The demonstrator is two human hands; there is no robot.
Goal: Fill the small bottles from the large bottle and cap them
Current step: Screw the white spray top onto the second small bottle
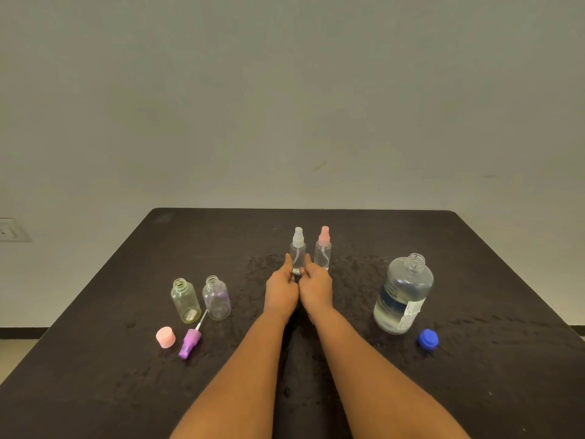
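My left hand (281, 286) and right hand (316, 285) clasp the white-capped bottle (298, 252) low; best hold it upright, clear of the pink-capped bottle (323, 253).

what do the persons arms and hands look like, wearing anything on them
No sleeves in view: the left forearm and right forearm are bare to the bottom edge of the picture. The left hand and right hand are bare too, with no gloves, and no watch, bracelet or ring shows on the sides facing the camera.
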